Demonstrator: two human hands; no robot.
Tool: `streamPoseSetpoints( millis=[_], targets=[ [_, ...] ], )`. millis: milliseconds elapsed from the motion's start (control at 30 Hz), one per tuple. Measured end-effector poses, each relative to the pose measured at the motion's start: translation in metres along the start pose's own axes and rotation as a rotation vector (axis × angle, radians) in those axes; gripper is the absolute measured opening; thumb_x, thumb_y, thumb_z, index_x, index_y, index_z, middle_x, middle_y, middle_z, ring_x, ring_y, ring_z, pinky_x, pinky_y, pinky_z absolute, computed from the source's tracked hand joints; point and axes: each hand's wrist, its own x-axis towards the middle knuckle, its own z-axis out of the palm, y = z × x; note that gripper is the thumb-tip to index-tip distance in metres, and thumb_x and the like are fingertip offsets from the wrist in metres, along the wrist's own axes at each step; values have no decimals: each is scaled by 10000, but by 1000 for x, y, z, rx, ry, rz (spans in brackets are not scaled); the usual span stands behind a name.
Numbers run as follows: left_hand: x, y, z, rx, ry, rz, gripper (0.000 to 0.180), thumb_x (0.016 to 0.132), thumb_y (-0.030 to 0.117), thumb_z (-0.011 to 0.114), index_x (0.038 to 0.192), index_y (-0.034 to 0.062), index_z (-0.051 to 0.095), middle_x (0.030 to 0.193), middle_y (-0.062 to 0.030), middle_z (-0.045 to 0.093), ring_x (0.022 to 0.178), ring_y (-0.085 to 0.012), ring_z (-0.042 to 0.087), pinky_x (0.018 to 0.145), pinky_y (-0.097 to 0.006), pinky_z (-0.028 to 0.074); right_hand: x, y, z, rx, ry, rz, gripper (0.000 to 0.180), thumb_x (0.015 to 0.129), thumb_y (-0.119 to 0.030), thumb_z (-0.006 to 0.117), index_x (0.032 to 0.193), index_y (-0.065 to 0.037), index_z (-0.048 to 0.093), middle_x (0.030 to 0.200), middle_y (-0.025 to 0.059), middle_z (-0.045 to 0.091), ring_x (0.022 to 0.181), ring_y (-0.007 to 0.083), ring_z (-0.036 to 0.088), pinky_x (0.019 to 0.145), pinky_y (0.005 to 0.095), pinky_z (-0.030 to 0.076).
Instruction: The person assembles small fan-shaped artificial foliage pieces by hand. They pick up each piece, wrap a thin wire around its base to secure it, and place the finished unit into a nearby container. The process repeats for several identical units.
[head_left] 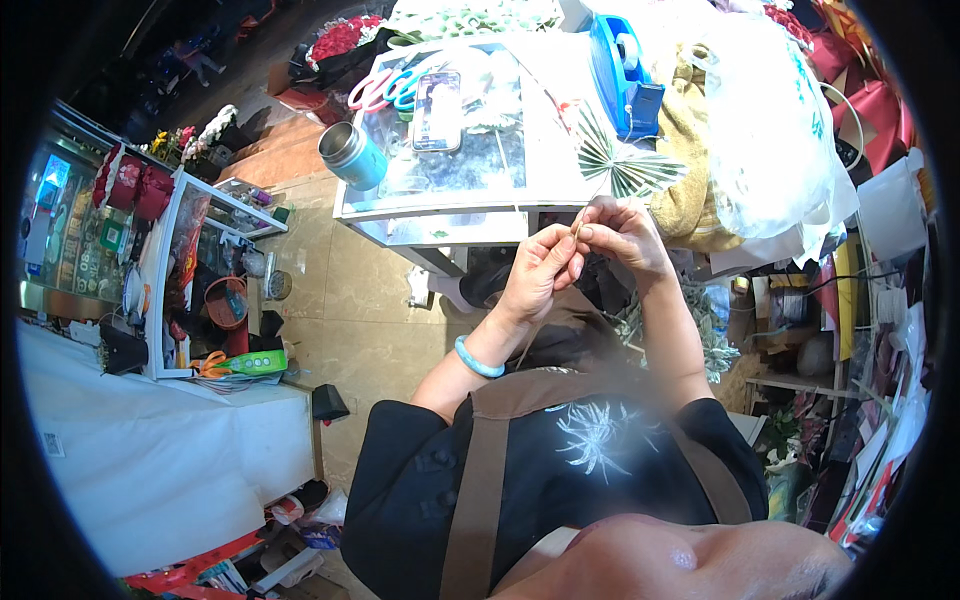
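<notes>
From where I stand: blue cup (362, 162) at the corner of the white worktop (450, 209) | phone (437, 112) beside it | left hand (545, 265), fingertips pinched on a thin stem (577, 228) | right hand (622, 238) pinching it too | green-striped pleated fan (630, 170) just above | gold cloth (688, 125)

Hard light whitens the tabletop (549, 172) just beyond the left hand (541, 268) and right hand (622, 240) and washes out the bag (765, 135) to their right. Shadow lies under the tabletop; far ahead and left of the hands the scene is nearly black. A hazy smear blurs the shirt (575, 475) below the right hand. Fisheye distortion bends edges toward a black rim.
</notes>
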Motion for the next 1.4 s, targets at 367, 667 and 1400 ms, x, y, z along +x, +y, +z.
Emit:
streamPoseSetpoints(
  millis=[367, 667, 1400],
  targets=[
    [-1, 10, -4, -52, -194, -157, 222, 923, 228, 512, 875, 19, 574, 621, 1, 519, 453, -12, 336, 415, -135, 241, -5, 1, -1, -43, -25, -52, 112, 809, -126, 634, 833, -19, 614, 656, 35, 601, 472, 52, 441, 400, 184, 292],
    [0, 9, 4, 212, 28, -23, 179, 900, 208, 557, 860, 38, 594, 651, 30, 535, 562, -17, 444, 493, -138, 317, -2, 9, 2, -189, 115, -72, 108, 845, -119, 604, 868, -14, 618, 609, -5, 550, 448, 25, 419, 397, 159, 297],
    [3, 4, -25, -87, -162, -121, 296, 934, 287, 481, 823, 28, 567, 569, -6, 513, 410, -9, 323, 385, -136, 232, 6, -5, 10, -198, -102, 7, 148, 893, -129, 544, 982, -12, 531, 727, 6, 591, 632, 59, 543, 498, 185, 410]
  ],
)
